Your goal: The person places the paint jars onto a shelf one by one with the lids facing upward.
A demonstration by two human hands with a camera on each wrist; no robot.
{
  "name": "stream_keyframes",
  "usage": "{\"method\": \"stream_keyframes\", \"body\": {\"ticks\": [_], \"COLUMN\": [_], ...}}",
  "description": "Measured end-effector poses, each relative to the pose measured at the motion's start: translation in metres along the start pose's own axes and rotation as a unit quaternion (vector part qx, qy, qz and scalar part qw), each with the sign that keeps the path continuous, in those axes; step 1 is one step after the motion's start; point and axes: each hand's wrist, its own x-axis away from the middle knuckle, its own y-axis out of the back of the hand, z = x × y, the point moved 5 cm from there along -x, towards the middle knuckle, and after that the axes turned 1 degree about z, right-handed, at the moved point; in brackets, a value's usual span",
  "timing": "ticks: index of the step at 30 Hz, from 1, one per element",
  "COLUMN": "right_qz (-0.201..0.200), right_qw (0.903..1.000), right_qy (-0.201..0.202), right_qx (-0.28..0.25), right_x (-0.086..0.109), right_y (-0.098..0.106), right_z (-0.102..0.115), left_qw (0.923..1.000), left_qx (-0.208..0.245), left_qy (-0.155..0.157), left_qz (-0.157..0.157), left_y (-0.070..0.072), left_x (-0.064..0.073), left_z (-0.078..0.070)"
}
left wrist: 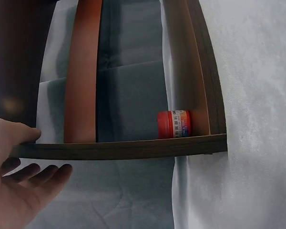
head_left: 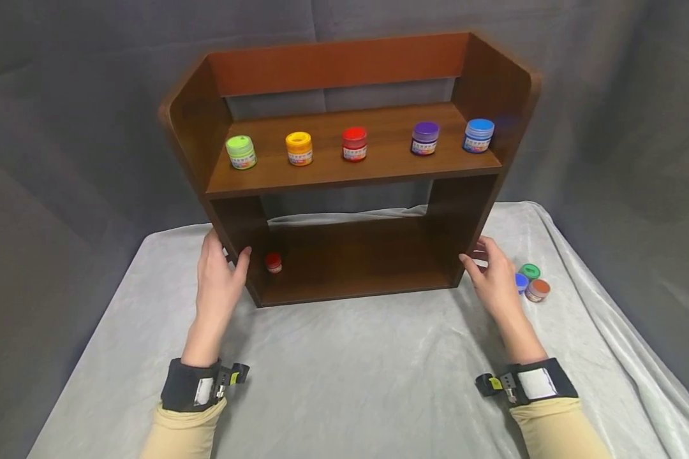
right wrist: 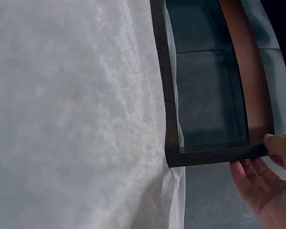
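Note:
A dark brown two-tier wooden shelf [head_left: 356, 261] stands on the cloth-covered table. My left hand [head_left: 217, 274] grips its left side panel low down, thumb at the front edge and fingers along the outside. Mirroring it, my right hand [head_left: 490, 274] holds the right side panel, thumb in front, fingertips against the outer face in the right wrist view. Along the upper board sit paint jars: light green [head_left: 241, 153], yellow [head_left: 299, 150], red [head_left: 354, 145], purple [head_left: 425, 139] and blue [head_left: 478, 136]. A small red jar [left wrist: 174, 124] is at the left end of the lower board.
To the right of the shelf, close by my right hand, three more jars cluster on the table: green [head_left: 531, 271], blue [head_left: 521, 283] and brownish-orange [head_left: 538, 291]. A light grey cloth [head_left: 356, 376] covers the table. Dark grey curtains [head_left: 92, 127] hang behind and at both sides.

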Motion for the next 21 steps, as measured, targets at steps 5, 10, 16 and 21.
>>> {"method": "stream_keyframes", "body": {"ticks": [5, 10, 16, 21], "right_qz": [0.015, 0.024, 0.026, 0.023], "right_qw": [0.9999, 0.9997, 0.9996, 0.9997], "right_qy": [0.007, 0.010, 0.006, 0.009], "right_qx": [-0.001, 0.000, 0.000, 0.004], "right_x": [0.0000, 0.0002, 0.0008, 0.0005], "right_y": [-0.0031, -0.0032, -0.0008, 0.0023], "right_z": [0.0010, 0.0022, 0.0023, 0.0036], "left_qw": [0.9997, 0.9988, 0.9977, 0.9978], "left_qx": [-0.013, -0.026, -0.033, -0.032], "left_qy": [0.013, 0.018, 0.017, -0.002], "left_qz": [0.016, 0.038, 0.057, 0.059], "left_y": [0.0007, 0.0002, -0.0013, 0.0004], "left_x": [0.0028, 0.0039, 0.0032, -0.0001], "left_z": [0.0049, 0.0066, 0.0057, 0.0020]}}
